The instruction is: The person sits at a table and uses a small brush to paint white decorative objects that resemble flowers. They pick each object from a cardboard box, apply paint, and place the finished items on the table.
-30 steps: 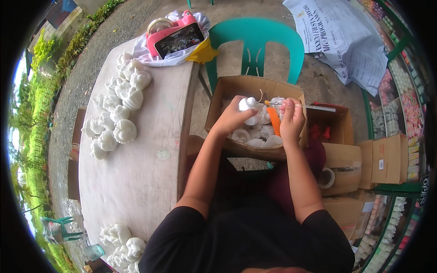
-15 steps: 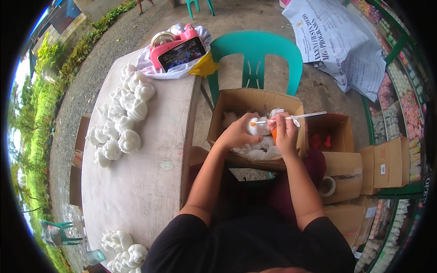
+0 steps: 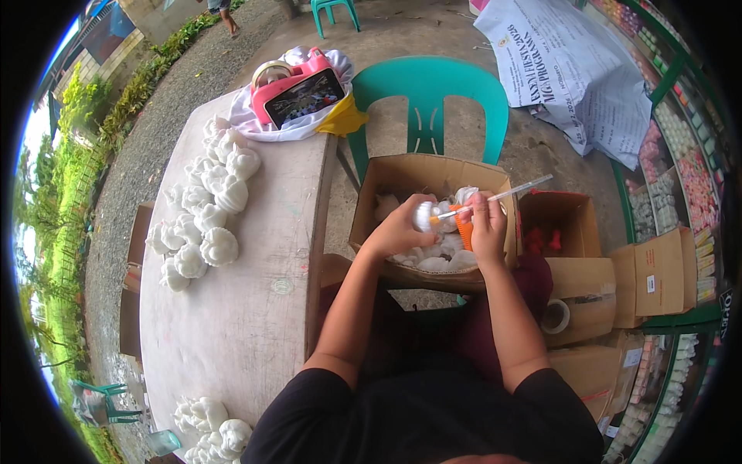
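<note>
Concrete floor (image 3: 402, 22) stretches beyond the grip: the right hand (image 3: 488, 232) pinches a clear rod (image 3: 529, 187), its orange tip (image 3: 435, 220) at the white piece (image 3: 423, 216) cupped by the left hand (image 3: 398, 233); beneath, an open carton (image 3: 421, 172). A slack hold could drop either inside.

Right of the green chair (image 3: 433, 71), dark print (image 3: 533, 69) lines a white sack (image 3: 580, 73) and pale letters a black sign (image 3: 725, 303).

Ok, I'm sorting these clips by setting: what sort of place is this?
Probably an open-air work spot beside a shop or stall: white pieces sit on a table, shelves packed with small goods line the right, and greenery shows at the left.
</note>
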Action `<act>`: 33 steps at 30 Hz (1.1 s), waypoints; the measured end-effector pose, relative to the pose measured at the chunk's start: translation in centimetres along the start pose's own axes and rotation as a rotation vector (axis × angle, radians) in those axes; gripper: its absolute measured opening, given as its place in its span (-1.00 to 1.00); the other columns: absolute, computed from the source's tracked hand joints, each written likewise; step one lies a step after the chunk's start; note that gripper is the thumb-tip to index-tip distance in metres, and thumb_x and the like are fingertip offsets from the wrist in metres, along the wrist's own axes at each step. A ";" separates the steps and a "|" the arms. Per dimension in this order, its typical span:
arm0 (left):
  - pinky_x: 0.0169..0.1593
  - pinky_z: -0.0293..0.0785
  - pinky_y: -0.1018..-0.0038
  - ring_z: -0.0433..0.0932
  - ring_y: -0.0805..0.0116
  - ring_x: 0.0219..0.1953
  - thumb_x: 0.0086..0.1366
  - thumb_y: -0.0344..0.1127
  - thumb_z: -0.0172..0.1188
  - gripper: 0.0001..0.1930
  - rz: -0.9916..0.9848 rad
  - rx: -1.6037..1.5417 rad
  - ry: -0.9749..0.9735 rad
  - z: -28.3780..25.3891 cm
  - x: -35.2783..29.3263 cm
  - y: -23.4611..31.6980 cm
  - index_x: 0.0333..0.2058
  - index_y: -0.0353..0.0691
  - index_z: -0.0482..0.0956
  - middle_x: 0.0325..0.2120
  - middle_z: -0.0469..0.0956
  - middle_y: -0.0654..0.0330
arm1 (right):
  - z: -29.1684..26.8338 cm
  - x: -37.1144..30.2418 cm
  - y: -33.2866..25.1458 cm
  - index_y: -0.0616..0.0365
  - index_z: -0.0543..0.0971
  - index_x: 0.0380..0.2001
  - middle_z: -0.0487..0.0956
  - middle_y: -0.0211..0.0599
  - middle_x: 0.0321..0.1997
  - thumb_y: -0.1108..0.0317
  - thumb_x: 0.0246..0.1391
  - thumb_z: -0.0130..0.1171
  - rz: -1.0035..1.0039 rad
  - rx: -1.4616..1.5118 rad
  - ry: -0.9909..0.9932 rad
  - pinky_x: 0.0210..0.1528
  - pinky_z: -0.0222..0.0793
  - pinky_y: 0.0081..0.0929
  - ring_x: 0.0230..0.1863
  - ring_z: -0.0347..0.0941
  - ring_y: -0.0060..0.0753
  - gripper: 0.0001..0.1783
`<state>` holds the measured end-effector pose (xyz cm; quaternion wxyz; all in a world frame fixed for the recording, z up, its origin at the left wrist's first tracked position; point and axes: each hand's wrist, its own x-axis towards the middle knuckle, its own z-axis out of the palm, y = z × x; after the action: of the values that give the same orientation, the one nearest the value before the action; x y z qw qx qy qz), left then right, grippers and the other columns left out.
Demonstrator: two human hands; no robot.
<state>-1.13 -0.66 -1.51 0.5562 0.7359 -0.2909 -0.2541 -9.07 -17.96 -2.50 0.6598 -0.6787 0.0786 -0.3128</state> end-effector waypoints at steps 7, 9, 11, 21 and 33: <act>-0.10 0.46 0.41 0.54 0.28 -0.21 -0.13 -0.27 0.39 -0.25 -0.034 0.024 0.022 0.0 0.1 -0.1 0.10 -0.23 0.30 -0.24 0.53 0.02 | 0.2 -0.1 0.0 0.25 0.48 -0.30 0.53 -0.38 -0.44 0.22 0.30 -0.05 -0.001 -0.046 0.020 -0.36 0.37 -0.65 -0.46 0.42 -0.65 -0.71; -0.12 0.47 0.41 0.54 0.27 -0.23 -0.12 -0.26 0.38 -0.25 -0.056 0.018 0.022 0.0 0.1 -0.1 0.10 -0.23 0.30 -0.26 0.53 0.01 | 0.2 -0.1 -0.1 0.25 0.48 -0.31 0.52 -0.39 -0.44 0.22 0.30 -0.05 0.005 -0.046 -0.019 -0.37 0.36 -0.66 -0.46 0.41 -0.66 -0.71; -0.13 0.48 0.40 0.55 0.26 -0.25 -0.11 -0.25 0.37 -0.26 -0.083 0.014 0.023 -0.1 0.1 -0.2 0.10 -0.24 0.29 -0.28 0.54 0.01 | 0.7 0.1 -0.4 0.25 0.48 -0.32 0.52 -0.40 -0.45 0.22 0.31 -0.06 -0.041 -0.118 -0.023 -0.38 0.35 -0.66 -0.48 0.40 -0.66 -0.71; -0.33 0.54 0.45 0.55 0.34 -0.30 -0.06 -0.22 0.33 -0.28 -0.185 -0.077 0.054 -0.1 0.0 0.6 0.10 -0.23 0.27 -0.29 0.53 0.04 | 0.8 0.0 -0.8 0.25 0.49 -0.34 0.50 -0.44 -0.50 0.23 0.30 -0.05 -0.039 -0.190 0.040 -0.41 0.34 -0.67 -0.52 0.39 -0.66 -0.71; -0.42 0.56 0.47 0.55 0.34 -0.25 0.06 -0.19 0.30 -0.32 -0.178 -0.184 0.043 -0.2 0.0 0.9 0.11 -0.29 0.22 -0.21 0.50 0.02 | 0.1 0.2 -0.2 0.21 0.48 -0.31 0.55 -0.35 -0.44 0.19 0.31 -0.07 0.012 0.121 -0.036 -0.40 0.32 -0.67 -0.52 0.38 -0.65 -0.71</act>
<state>-1.15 -0.76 -0.56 0.6029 0.7098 -0.1878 -0.3120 -8.94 -17.95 -2.24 0.7028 -0.6427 0.0519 -0.3006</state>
